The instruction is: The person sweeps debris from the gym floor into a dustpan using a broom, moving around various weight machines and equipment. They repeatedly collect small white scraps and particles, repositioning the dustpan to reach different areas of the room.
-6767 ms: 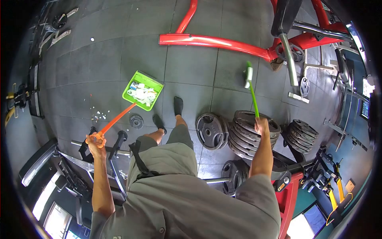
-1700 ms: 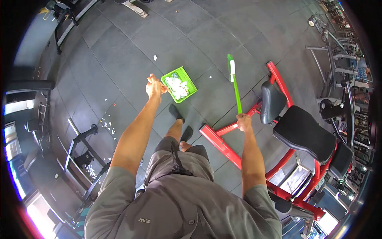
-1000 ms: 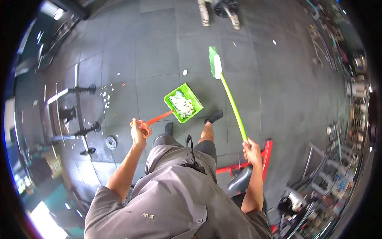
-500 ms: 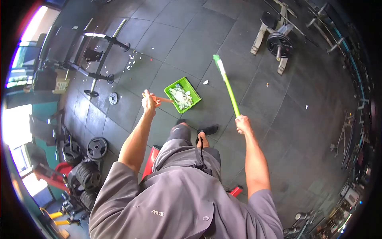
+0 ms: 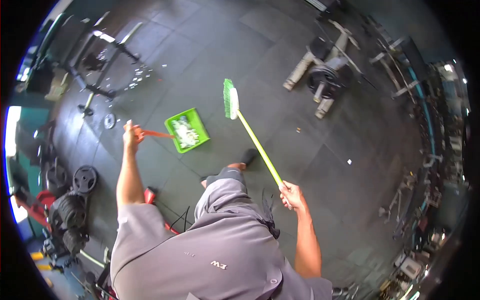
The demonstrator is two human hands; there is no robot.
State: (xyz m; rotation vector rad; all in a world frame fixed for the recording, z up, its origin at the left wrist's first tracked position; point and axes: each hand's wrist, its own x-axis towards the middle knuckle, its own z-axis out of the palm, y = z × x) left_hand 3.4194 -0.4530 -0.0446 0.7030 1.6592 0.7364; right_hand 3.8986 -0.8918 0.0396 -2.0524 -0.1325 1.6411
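My left hand [image 5: 132, 136] is closed round the orange handle of a green dustpan [image 5: 201, 131]. Crumpled whitish litter [image 5: 185, 135] lies inside the pan. In my right hand [image 5: 293, 195] is the yellow-green stick of a broom [image 5: 257, 145], gripped near its end. The broom's white head with green bristles [image 5: 228, 99] points away from me, beyond and to the right of the pan. Both arms are spread apart, the pan in front of my left side.
White scraps [image 5: 140, 75] are scattered on the dark tiled floor by a rack [image 5: 100, 65] at the far left. A small white piece [image 5: 349, 161] lies to the right. A weight machine with black plates [image 5: 325, 82] stands far right; stacked plates [image 5: 69, 211] stand at the near left.
The view has turned, so the surroundings sit further left. The broom head has swung left toward the dustpan, and my legs have shifted in a step. Both hands keep their hold.
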